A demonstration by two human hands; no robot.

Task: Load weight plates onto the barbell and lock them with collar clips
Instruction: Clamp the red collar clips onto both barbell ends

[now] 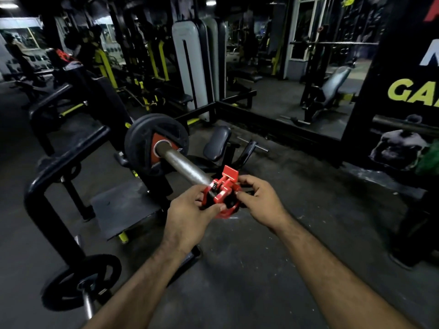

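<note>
1. A red collar clip (222, 194) sits at the near tip of the barbell sleeve (184, 165), with its lever flap raised and pointing up and away.
2. The left hand (190, 214) holds the clip from the left side; its grip is pinching the clip, thumb on the lower front edge and fingers curled round the far side.
3. The right hand (260, 201) holds the clip from the right; its grip is also pinching the clip, fingertips curled onto the black inner part and red rim.
4. Further along the sleeve, black weight plates (156, 142) with a red centre are pushed up against the inner end, well apart from the clip.
5. The bar rests on a black rack (71, 153) to the left.
6. Another black plate (82, 282) hangs on a peg low on the rack, at the lower left.
7. A dark, dusty floor (249, 269) lies below both forearms.
</note>
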